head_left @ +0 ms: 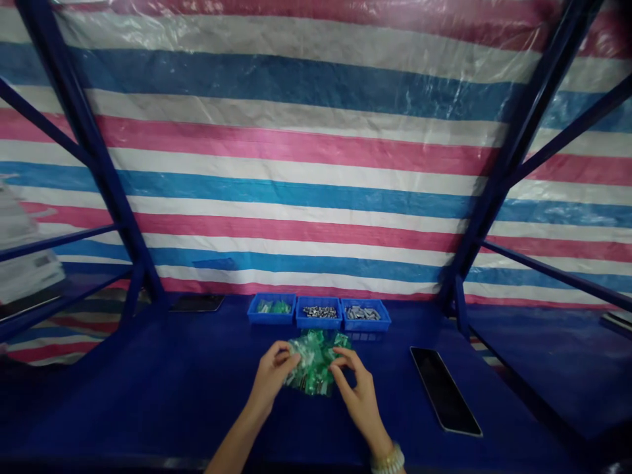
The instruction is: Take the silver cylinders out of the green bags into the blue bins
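Note:
A pile of small clear-and-green plastic bags (pixel 312 376) lies on the blue tabletop between my two hands, some with small metallic pieces showing inside. On its left side, my left hand (pixel 275 370) is closed, thumb and fingers pinching the edge of a clear small bag. My right hand (pixel 356 385) wears a beaded bracelet (pixel 389 459) at the wrist and comes in from the right. Its thumb and forefinger curl together at a green bag on the pile's edge. Exactly what lies between those fingertips is small and blurred.
Behind the pile stand three blue trays: the left tray (pixel 271 318) with green-and-clear bags, the middle tray (pixel 318 323) with shiny metal parts, the right tray (pixel 366 325) with grey metal pieces. A dark tablet (pixel 444 392) lies right, a dark flat object (pixel 197 303) back left. Blue frame posts flank the table.

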The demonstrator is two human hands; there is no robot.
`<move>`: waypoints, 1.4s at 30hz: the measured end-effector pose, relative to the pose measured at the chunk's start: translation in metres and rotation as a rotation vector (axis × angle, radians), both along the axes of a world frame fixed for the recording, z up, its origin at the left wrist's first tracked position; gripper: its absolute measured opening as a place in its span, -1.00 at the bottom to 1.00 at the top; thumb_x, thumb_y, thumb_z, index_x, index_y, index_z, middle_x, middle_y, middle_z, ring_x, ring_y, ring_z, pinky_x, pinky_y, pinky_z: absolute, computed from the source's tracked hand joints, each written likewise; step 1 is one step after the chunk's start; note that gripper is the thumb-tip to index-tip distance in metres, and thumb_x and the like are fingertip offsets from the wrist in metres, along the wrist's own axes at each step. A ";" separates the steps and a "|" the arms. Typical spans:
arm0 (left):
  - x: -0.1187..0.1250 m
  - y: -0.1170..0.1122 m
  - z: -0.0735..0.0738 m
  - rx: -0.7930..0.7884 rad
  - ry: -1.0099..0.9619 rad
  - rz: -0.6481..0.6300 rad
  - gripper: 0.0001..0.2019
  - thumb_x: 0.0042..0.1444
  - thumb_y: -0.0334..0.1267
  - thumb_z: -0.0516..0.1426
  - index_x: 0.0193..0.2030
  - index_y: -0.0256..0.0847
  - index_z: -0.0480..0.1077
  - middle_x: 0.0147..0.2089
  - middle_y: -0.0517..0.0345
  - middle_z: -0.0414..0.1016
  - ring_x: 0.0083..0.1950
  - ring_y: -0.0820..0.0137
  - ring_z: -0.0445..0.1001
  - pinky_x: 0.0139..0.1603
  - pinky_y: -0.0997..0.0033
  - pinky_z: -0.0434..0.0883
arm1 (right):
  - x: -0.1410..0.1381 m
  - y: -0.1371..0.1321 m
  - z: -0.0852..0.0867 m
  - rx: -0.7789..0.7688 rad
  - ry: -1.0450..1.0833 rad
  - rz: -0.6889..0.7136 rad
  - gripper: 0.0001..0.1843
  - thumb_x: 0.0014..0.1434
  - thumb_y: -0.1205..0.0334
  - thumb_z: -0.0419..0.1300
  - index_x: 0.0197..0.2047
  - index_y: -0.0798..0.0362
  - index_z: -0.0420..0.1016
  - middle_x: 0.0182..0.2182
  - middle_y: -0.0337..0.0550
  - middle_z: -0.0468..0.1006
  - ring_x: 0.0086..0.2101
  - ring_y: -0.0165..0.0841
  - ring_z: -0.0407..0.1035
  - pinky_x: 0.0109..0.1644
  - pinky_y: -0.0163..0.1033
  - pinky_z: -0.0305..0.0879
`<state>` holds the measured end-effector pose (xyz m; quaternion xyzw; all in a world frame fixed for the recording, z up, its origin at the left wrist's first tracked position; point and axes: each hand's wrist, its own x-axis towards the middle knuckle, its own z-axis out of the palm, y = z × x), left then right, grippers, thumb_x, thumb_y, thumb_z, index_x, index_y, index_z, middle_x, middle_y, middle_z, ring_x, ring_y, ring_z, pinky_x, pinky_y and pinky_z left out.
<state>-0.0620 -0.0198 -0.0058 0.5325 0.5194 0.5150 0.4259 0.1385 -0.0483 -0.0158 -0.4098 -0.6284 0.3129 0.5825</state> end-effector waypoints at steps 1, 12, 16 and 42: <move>-0.012 0.014 0.005 0.035 0.067 0.067 -0.73 -0.02 -0.08 0.21 -0.27 -0.19 0.33 -0.51 0.23 0.51 -0.46 0.35 0.52 -0.43 0.45 0.39 | 0.000 0.000 -0.001 0.000 -0.002 -0.008 -0.73 0.27 0.13 0.14 -0.01 0.04 0.44 -0.36 -0.16 0.57 -0.30 -0.27 0.47 -0.07 -0.20 0.34; -0.096 0.147 0.048 -0.005 0.793 0.347 -0.72 -0.07 -0.37 0.20 -0.15 -0.18 0.44 -0.27 0.04 0.63 -0.09 0.13 0.57 -0.14 0.35 0.41 | 0.011 -0.010 -0.005 -0.047 -0.039 -0.066 -0.76 0.26 0.09 0.15 -0.15 0.05 0.53 -0.37 -0.11 0.59 -0.30 -0.22 0.50 -0.15 -0.22 0.38; -0.091 0.148 0.044 -0.062 0.946 0.360 -0.74 -0.08 -0.33 0.21 -0.17 -0.17 0.48 -0.21 -0.03 0.62 -0.08 0.07 0.55 -0.16 0.32 0.40 | 0.016 -0.012 -0.006 -0.066 -0.026 -0.069 -0.76 0.26 0.08 0.15 -0.19 0.04 0.54 -0.38 -0.10 0.59 -0.30 -0.20 0.49 -0.17 -0.21 0.39; 0.029 -0.020 -0.014 0.258 0.943 -0.013 -0.72 -0.07 -0.28 0.25 -0.15 -0.08 0.45 0.00 -0.02 0.40 0.02 0.04 0.36 -0.11 0.14 0.27 | -0.012 -0.007 -0.037 -0.026 -0.527 -0.363 -0.92 0.10 0.27 0.28 -0.40 -0.02 0.46 -0.42 -0.11 0.52 -0.32 -0.15 0.40 -0.25 -0.16 0.27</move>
